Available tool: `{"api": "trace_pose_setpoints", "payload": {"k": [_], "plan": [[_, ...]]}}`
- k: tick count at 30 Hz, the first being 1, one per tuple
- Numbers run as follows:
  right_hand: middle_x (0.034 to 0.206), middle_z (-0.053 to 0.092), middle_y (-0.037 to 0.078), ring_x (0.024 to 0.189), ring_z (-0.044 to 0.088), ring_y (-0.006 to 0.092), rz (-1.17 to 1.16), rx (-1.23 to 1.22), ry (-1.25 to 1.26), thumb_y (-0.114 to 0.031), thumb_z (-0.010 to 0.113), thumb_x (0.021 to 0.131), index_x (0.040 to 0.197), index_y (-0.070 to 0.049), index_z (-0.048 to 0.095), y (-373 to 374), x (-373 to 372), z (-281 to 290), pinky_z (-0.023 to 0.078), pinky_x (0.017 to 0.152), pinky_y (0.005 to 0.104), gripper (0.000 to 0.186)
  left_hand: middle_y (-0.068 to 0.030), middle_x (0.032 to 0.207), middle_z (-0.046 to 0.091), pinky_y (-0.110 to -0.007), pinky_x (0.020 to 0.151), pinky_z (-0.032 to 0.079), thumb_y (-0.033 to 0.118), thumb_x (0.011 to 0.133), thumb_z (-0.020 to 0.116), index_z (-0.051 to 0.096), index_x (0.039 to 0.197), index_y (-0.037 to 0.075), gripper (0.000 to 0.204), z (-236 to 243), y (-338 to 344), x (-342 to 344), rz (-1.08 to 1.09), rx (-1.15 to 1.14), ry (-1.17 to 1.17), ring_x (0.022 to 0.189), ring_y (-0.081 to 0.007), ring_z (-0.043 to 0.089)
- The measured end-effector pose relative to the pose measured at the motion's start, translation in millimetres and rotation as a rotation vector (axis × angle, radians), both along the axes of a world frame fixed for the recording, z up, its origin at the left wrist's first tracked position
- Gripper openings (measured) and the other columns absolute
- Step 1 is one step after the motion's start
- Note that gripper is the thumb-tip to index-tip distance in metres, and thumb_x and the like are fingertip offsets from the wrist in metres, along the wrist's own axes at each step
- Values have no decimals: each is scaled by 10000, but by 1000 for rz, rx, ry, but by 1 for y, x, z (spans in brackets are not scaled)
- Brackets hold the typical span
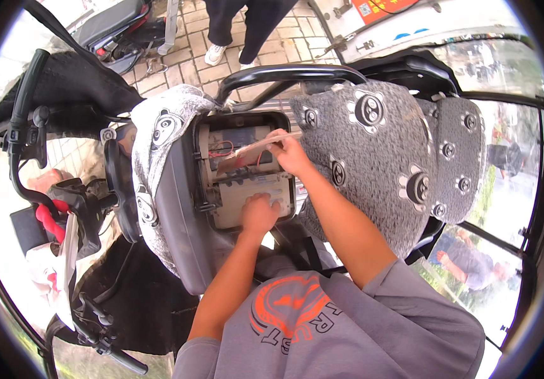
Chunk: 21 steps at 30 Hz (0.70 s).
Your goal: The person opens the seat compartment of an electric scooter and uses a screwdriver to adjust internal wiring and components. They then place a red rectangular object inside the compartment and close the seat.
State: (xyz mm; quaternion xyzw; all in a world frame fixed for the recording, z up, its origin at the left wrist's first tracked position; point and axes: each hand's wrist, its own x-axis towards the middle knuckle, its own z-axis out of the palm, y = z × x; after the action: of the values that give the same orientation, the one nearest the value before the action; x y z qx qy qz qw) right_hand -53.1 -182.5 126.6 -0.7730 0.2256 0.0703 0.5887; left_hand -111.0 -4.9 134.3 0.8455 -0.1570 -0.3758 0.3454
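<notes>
Below me is an open storage compartment (286, 120) with a dark rim, in the seat base of a vehicle. My right hand (287, 153) pinches a thin, light brown flat board (259, 150), tilted up over the compartment's far half. Under that board, red wires (220, 151) and dark blocks (241, 136) show in part. A second beige flat board (231, 207) covers the near half. My left hand (260, 213) rests on that near board with thumb and fingers apart, holding nothing that I can see.
The tipped-up grey seat (186, 208) with a patterned cover stands left of the compartment. Right of it is a grey cushioned seat (373, 145). A black rail (291, 72) curves along the far side. Handlebars (22, 107) are at far left. A person (234, 25) stands beyond on paving.
</notes>
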Motion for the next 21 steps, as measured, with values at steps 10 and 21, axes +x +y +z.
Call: {"api": "trace_pose_setpoints", "payload": {"k": [10,21], "plan": [[983,641,120,952,596,193,283,44,196,1,565,846,1077,2,560,-15,60,-147,455,872,327,231,-164,1036,627,-420,904,432,272,767,626,659,965,13,327,-71,-16,18,34,182,-78,1029,-344,536],[1036,638,223,987,606,359,386,-220,438,-116,617,807,1061,27,612,-46,66,-200,469,858,395,292,-180,955,632,-444,855,449,242,755,621,663,901,25,265,-156,-14,69,397,519,-139,968,-360,562]]}}
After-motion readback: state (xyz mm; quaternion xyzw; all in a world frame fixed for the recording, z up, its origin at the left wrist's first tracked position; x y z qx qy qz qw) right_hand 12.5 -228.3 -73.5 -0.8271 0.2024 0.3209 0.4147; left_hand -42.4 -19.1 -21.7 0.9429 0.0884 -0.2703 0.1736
